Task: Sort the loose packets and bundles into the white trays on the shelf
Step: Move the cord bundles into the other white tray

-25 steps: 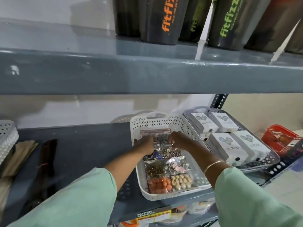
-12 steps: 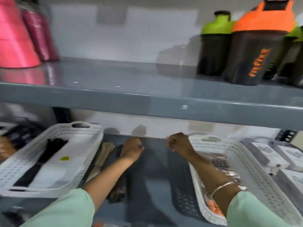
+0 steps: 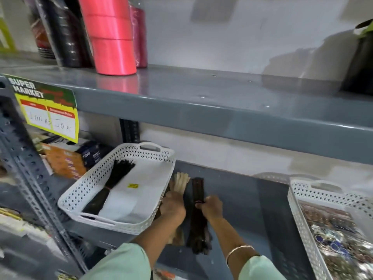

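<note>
Two long bundles lie on the grey shelf between two white perforated trays. My right hand [image 3: 211,207] is closed around the dark brown bundle [image 3: 198,221] at its banded middle. My left hand [image 3: 173,207] rests on the pale cream bundle [image 3: 180,183], fingers curled over it; part of that bundle is hidden under the hand. The left white tray [image 3: 96,178] holds a black bundle [image 3: 115,178] and a flat white packet [image 3: 139,190]. The right white tray [image 3: 298,217] is full of shiny packets of beads [image 3: 339,239].
The upper grey shelf [image 3: 201,102] overhangs close above. Pink ribbon rolls [image 3: 113,47] and dark rolls stand on it. A yellow price sign [image 3: 46,110] hangs at left. Orange and dark boxes [image 3: 68,158] sit behind the left tray, beside the perforated upright post [image 3: 30,172].
My view swung left from the bead tray. Both hands left that tray, crossed the shelf with closed fists, and now sit on the two bundles beside the left tray.
</note>
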`<state>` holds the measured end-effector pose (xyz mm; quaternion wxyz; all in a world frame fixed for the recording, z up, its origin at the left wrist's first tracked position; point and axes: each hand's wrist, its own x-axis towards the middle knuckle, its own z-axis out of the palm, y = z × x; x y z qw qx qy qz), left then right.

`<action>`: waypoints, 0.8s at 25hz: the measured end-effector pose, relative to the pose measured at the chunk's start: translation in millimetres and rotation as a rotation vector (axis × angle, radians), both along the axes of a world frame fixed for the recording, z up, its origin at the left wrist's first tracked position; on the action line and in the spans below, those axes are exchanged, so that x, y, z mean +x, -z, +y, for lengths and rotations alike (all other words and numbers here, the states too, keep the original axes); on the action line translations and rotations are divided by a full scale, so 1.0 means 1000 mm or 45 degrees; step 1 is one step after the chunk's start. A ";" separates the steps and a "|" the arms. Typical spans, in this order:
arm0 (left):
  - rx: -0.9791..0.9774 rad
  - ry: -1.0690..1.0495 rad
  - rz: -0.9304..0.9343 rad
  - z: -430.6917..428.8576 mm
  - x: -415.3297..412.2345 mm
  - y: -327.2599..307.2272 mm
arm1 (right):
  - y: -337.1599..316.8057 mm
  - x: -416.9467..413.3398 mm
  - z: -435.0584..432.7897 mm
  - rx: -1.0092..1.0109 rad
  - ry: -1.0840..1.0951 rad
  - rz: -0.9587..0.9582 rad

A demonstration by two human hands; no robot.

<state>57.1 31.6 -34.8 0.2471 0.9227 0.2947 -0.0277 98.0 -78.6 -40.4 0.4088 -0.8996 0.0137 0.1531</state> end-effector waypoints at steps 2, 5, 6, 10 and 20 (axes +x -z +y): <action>-0.191 0.015 -0.002 0.002 0.005 0.001 | 0.002 0.002 0.001 0.218 0.103 0.054; -0.438 0.059 -0.078 0.000 0.008 -0.022 | -0.006 0.007 -0.006 0.625 0.247 0.203; -0.522 0.061 -0.127 0.001 0.010 -0.032 | -0.015 0.007 -0.009 0.723 0.244 0.221; -0.673 0.108 -0.409 0.025 0.003 -0.092 | -0.074 0.007 0.003 0.941 0.152 0.238; -0.282 -0.110 -0.300 0.146 -0.012 -0.050 | -0.066 0.000 0.159 0.304 0.017 -0.041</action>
